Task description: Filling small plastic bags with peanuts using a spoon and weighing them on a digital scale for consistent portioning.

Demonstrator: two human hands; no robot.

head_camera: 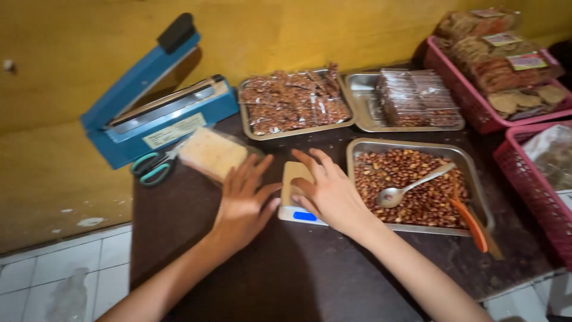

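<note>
Both my hands, fingers spread, grasping nothing: left hand (pixel 244 200) flat on table (pixel 310 280); right hand (pixel 329 194) resting on small scale (pixel 296 194), mid-table, just beside tray of peanuts (pixel 417 182) holding a spoon (pixel 411 186).

A blue heat sealer (pixel 156 101) sits at the back left of the dark counter (pixel 310 280), its arm raised. Scissors with teal handles (pixel 154 167) lie just in front of it. Two steel trays stand along the yellow wall (pixel 298 30): one (pixel 249 128) holds small sealed packets of nuts (pixel 293 100), the other (pixel 360 101) a stack of similar packets (pixel 417 98). A third steel tray (pixel 476 179) holds loose roasted peanuts (pixel 411 191), with a metal spoon (pixel 411 186) and an orange-handled tool (pixel 471 223) resting in it. Pink baskets (pixel 471 104) at the right carry bagged crackers (pixel 500 65). White floor tiles (pixel 65 274) show below left.
</note>
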